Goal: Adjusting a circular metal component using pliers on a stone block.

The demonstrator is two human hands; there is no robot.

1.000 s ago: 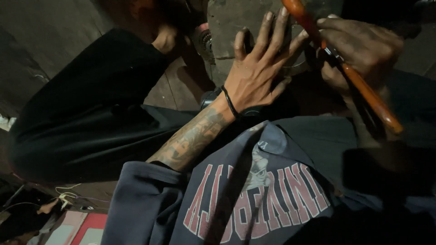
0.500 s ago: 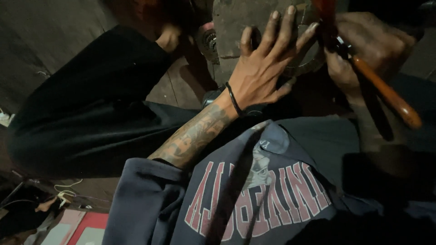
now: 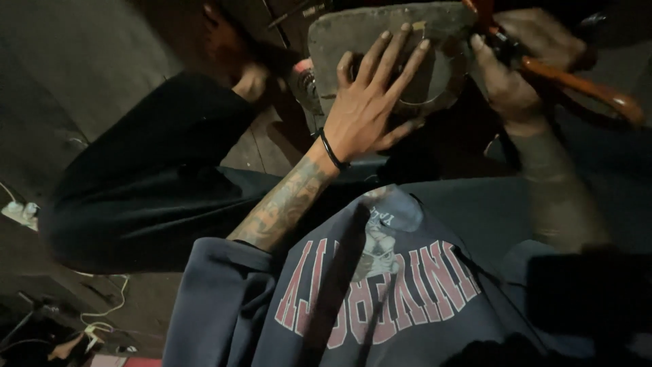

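Note:
My left hand (image 3: pixel 370 102) lies flat with fingers spread on a grey, worn slab-like piece (image 3: pixel 353 30) held in front of me. A black band circles that wrist and the forearm is tattooed. My right hand (image 3: pixel 519 75) grips an orange-handled tool (image 3: pixel 577 85) at the slab's right edge, the handles sticking out to the right. The tool's head is blurred and partly cut off by the top of the view. A thin curved wire or line (image 3: pixel 424 102) shows on the slab under my fingers.
My bent leg in black trousers (image 3: pixel 142 183) fills the left, with a bare foot (image 3: pixel 248 81) near the slab. A dark blue sweatshirt (image 3: pixel 380 299) covers the lower view. White cables and a power strip (image 3: pixel 20 214) lie on the dark floor at left.
The view shifted so both hands sit a little higher. My left hand stayed spread on the slab. The right hand swung the orange handles lower and farther right.

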